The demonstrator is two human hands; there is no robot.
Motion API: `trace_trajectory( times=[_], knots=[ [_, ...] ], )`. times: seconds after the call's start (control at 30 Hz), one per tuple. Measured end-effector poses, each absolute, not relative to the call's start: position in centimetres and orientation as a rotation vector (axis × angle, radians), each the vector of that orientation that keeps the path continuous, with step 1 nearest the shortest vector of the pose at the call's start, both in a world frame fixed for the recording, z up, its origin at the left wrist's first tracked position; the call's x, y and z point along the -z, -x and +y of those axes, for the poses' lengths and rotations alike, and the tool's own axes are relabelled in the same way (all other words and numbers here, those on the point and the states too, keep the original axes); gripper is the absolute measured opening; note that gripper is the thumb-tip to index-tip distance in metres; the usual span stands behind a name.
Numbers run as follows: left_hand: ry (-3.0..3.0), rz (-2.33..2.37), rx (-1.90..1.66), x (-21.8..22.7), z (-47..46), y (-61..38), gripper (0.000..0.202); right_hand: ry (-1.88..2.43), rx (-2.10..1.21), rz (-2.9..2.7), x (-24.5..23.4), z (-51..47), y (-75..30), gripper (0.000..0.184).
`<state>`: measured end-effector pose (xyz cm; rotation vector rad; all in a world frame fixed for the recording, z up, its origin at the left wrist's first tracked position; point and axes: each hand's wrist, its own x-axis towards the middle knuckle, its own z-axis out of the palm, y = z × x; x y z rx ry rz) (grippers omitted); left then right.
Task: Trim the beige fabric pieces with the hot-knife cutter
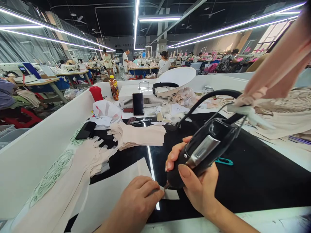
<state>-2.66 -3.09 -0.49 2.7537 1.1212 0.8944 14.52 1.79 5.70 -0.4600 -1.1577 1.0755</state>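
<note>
My right hand (194, 181) is wrapped round a black and silver hand-held tool (206, 147) with a black cable, its tip down on a small pale fabric piece (171, 194). My left hand (138, 200) lies curled on a larger pale fabric sheet (109, 194), fingertips pressing the small piece beside the tool's tip. Both rest on a black table top (255, 174) with a lit strip (150, 161) running under the fabric.
A stack of beige fabric pieces (138, 134) and long beige strips (80, 168) lie to the left. A phone (138, 104), white box (145, 94), red cup (96, 93), bottle (113, 87) stand at the back. Teal snips (224, 161) lie right. White walls surround the table; people work beyond.
</note>
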Motion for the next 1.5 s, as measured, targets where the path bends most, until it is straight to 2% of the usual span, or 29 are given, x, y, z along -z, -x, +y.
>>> trace_trajectory(
  times=[0.2, 0.57, 0.83, 1.03, 1.4, 1.5],
  knots=[
    [-2.762, 1.110, -0.909, 0.6, -3.1, 2.7, 0.022, 0.501, -1.049, -1.175, -5.8, 1.8, -14.5, 0.032],
    [-2.794, 1.123, -0.937, 0.5, -3.1, 3.0, 0.025, 0.521, -1.017, -1.154, -5.5, 1.6, -16.3, 0.040],
    [-2.804, 1.106, -0.895, 0.3, -3.1, 3.1, 0.026, 0.551, -1.020, -1.156, -5.7, 1.7, -15.9, 0.032],
    [-2.803, 1.114, -0.901, 0.1, -3.1, 3.2, 0.026, 0.481, -1.056, -1.139, -6.2, 1.0, -15.4, 0.037],
    [-2.783, 1.087, -0.885, -0.1, -3.1, 3.1, 0.025, 0.549, -1.022, -1.220, -6.0, 0.5, -14.9, 0.024],
    [-2.785, 1.097, -0.901, 0.1, -3.1, 3.1, 0.024, 0.527, -1.041, -1.194, -5.9, 0.5, -15.2, 0.030]
  ],
)
